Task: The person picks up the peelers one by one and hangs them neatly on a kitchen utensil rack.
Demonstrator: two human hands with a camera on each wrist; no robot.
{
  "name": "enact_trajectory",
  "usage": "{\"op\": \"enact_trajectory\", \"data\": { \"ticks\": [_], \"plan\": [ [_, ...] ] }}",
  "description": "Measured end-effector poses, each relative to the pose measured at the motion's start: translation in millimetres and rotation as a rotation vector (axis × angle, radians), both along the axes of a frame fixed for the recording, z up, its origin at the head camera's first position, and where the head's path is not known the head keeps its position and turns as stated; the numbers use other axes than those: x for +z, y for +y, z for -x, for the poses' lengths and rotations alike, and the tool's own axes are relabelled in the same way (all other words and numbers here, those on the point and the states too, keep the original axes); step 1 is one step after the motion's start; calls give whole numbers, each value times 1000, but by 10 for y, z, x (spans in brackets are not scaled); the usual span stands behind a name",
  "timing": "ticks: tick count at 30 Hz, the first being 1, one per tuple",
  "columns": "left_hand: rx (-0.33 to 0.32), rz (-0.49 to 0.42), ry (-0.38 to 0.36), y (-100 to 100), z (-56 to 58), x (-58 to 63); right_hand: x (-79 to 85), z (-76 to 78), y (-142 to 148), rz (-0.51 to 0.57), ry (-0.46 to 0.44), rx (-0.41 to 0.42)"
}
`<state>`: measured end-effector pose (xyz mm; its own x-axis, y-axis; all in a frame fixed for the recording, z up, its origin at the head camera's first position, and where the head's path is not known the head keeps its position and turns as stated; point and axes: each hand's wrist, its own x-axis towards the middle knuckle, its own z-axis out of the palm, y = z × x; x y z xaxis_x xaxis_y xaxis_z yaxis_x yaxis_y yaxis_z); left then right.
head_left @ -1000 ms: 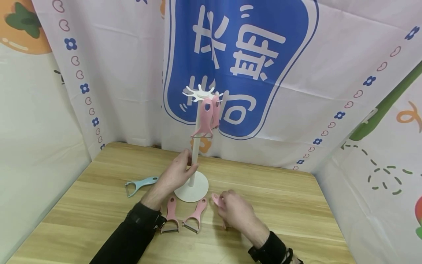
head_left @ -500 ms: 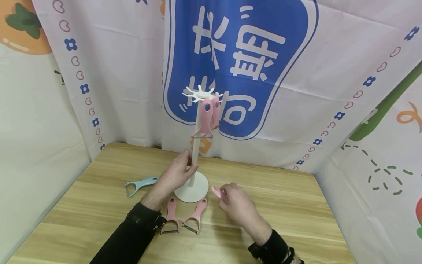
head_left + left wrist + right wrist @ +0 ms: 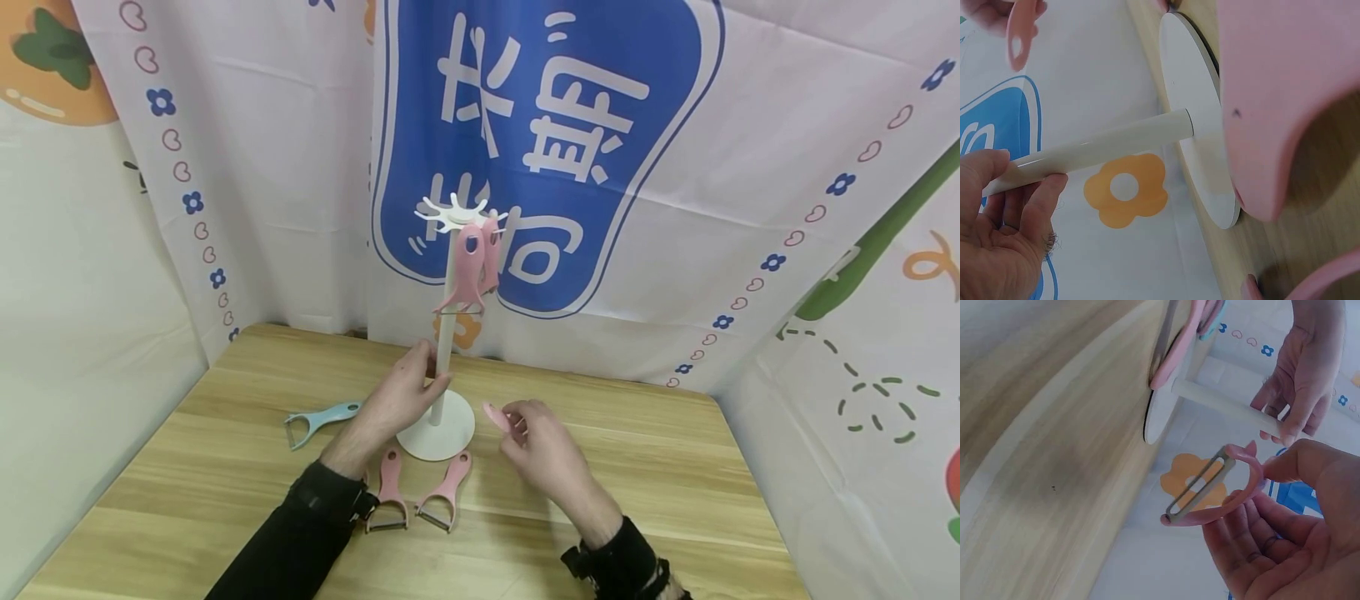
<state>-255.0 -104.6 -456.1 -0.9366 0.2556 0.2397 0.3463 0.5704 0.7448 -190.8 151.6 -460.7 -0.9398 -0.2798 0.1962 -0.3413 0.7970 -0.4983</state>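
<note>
My left hand [image 3: 401, 392] grips the pole of a white stand [image 3: 445, 337] just above its round base; the left wrist view shows thumb and fingers around the pole. Two pink peelers [image 3: 468, 262] hang from the prongs at the stand's top. To the right of the base, my right hand [image 3: 546, 446] pinches another pink peeler [image 3: 1213, 515], held off the table. Its metal blade and forked head show in the right wrist view, while the fingers hide part of the handle. In front of the base lie two pink peelers, one on the left [image 3: 389, 492] and one on the right [image 3: 446, 492].
A light blue peeler [image 3: 318, 421] lies left of the stand, its handle end by my left forearm. The wooden table [image 3: 637, 467] ends at a printed curtain [image 3: 315, 250] behind the stand. Part of another pink item peeks out beside my left sleeve.
My right hand has lifted the pink peeler off the table and moved it away from me, up beside the stand's base. The left hand keeps its grip on the pole.
</note>
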Motion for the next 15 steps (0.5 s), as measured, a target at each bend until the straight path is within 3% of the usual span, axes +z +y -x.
{"op": "enact_trajectory", "data": {
  "ticks": [15],
  "plan": [
    [2, 3, 10, -1, 7, -9, 86, 148, -19, 310, 89, 35]
  ]
}}
